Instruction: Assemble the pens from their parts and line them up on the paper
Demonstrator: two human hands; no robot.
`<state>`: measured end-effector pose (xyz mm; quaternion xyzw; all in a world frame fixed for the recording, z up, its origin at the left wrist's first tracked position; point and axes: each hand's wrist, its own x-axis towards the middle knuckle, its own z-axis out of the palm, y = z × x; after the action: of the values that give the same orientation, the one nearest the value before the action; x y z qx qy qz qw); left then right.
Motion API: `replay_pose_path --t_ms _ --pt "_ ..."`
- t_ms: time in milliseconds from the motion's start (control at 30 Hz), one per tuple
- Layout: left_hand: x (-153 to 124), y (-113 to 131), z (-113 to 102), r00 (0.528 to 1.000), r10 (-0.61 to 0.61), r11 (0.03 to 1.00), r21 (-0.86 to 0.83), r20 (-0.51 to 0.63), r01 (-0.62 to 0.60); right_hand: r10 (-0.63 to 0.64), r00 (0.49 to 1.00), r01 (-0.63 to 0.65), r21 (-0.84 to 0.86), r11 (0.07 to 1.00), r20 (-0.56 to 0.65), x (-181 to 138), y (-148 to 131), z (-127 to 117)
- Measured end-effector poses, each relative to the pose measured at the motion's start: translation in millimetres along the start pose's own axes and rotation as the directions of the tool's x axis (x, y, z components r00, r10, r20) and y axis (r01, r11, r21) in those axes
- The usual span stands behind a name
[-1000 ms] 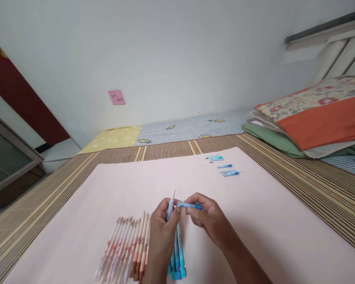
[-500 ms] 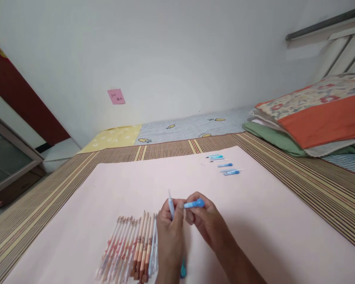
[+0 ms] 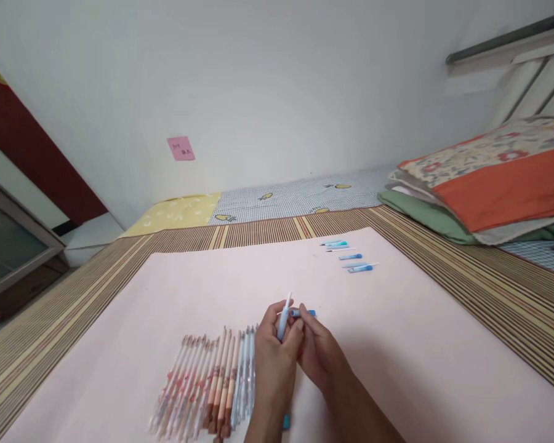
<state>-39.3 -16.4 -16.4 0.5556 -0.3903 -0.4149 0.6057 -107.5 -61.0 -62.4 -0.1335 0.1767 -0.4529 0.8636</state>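
My left hand (image 3: pixel 273 357) is closed around a light-blue pen section (image 3: pixel 283 321), from which a thin pale tip sticks up. Close against it, my right hand (image 3: pixel 322 354) pinches a blue pen barrel (image 3: pixel 310 313), its hollow end facing left. The two pieces are apart. To the left of my hands lie pens in a row: clear ones with red patterns (image 3: pixel 181 381), peach-and-brown ones (image 3: pixel 220 384) and pale-blue ones (image 3: pixel 244 369), partly covered by my left hand. A teal pen end (image 3: pixel 286 422) shows beside my left wrist.
Toward the back right of the pink sheet (image 3: pixel 221 283) lie several pen parts, including a blue barrel (image 3: pixel 351 256) and a teal piece (image 3: pixel 339 244). A striped mat (image 3: pixel 87 289) surrounds the sheet. Folded bedding (image 3: pixel 498 184) is piled at right; a pink note (image 3: pixel 181 148) is on the wall.
Both hands have come closer together, the left one moving right. The light-blue section now leans right, and the blue barrel has turned, with its hollow end showing. More pale-blue pens are uncovered.
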Motion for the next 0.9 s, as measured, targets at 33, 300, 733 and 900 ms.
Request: replay_pose_path --t_ms 33,300,733,900 --pt "0 1 -1 1.0 -0.001 1.0 -0.011 0.01 0.002 0.007 1.0 -0.008 0.029 1.0 0.009 1 -2 -2" --pt "-2 6 -16 0.998 0.056 0.986 0.154 0.011 -0.057 -0.196 0.979 0.197 -0.013 0.98 0.054 -8 -46 5" --pt "-5 12 -19 0.985 0.077 0.943 0.309 0.152 -0.121 -0.295 0.931 0.363 -0.483 0.797 0.214 -20 -67 10" --pt "-6 14 -22 0.982 0.053 0.951 0.292 0.183 -0.106 -0.289 0.92 0.391 -0.572 0.721 0.265 -24 -72 12"
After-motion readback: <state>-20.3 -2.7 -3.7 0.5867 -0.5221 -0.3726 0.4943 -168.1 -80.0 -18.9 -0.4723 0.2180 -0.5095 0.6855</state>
